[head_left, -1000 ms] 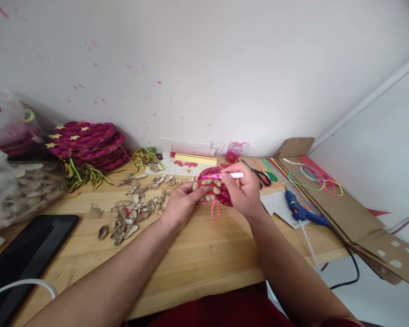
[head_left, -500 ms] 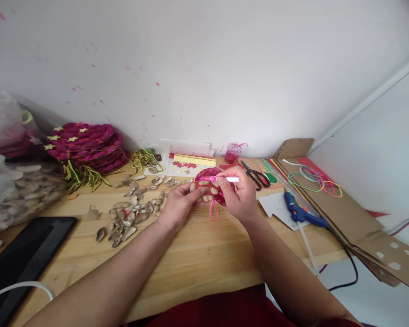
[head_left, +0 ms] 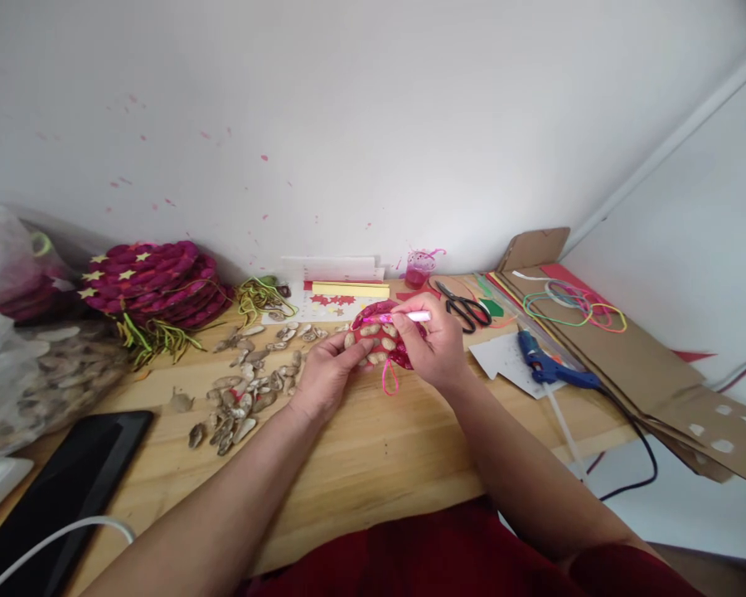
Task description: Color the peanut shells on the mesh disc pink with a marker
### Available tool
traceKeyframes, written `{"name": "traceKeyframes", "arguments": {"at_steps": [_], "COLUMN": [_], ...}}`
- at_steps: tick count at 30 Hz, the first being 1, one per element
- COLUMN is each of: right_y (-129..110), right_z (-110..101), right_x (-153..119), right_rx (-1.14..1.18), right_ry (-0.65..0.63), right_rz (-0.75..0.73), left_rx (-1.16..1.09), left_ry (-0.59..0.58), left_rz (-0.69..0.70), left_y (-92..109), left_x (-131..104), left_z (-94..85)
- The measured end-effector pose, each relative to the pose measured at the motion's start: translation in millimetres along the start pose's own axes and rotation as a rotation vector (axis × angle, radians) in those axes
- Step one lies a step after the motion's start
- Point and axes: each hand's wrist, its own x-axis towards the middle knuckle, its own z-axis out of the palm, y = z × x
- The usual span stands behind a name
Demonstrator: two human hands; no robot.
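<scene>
My left hand is closed on the left edge of a round red craft piece covered with peanut shells. Some of its shells are painted magenta, and those nearer the middle and left are still tan. A pink cord loop hangs from its near edge. In my right hand is a white-handled paintbrush, pinched between thumb and fingers. Its pink-stained tip lies against or just over the shells along the far rim; contact is hard to make out. Loose peanut shells are scattered left of my left hand.
Stacked magenta shell pieces with yellow stars stand at back left, beside bags of shells. A black tablet lies front left. A cup of pink paint, scissors, a blue glue gun and cardboard are behind and right.
The camera view has tilted and shifted slightly. Both hands keep their hold, and the brush stays over the far rim with little visible movement.
</scene>
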Motion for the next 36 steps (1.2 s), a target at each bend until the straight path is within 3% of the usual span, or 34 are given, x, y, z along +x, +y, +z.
{"name": "traceKeyframes", "arguments": {"at_steps": [9,24,29,36], "right_y": [0.3,-8.5,-6.3,-6.4], "right_z": [1.0,5.0,1.8,3.1], "right_x": [0.7,-2.1,-0.6,-0.3], "right_rx": [-0.015,-0.001,-0.002,-0.006], "right_ry": [0.029,-0.077,-0.034,-0.070], "right_rz": [-0.033,-0.062,-0.022,-0.055], "left_rx": [0.006,0.057,0.003,0.008], "left_ry": [0.012,0.043,0.054,0.058], "left_rz": [-0.014,0.027,-0.014,-0.018], "left_y": [1.1,3.4,4.7,5.6], "left_x": [-1.3,-1.4,-2.4,-1.6], "left_z": [1.4,0.8,2.8,3.3]}}
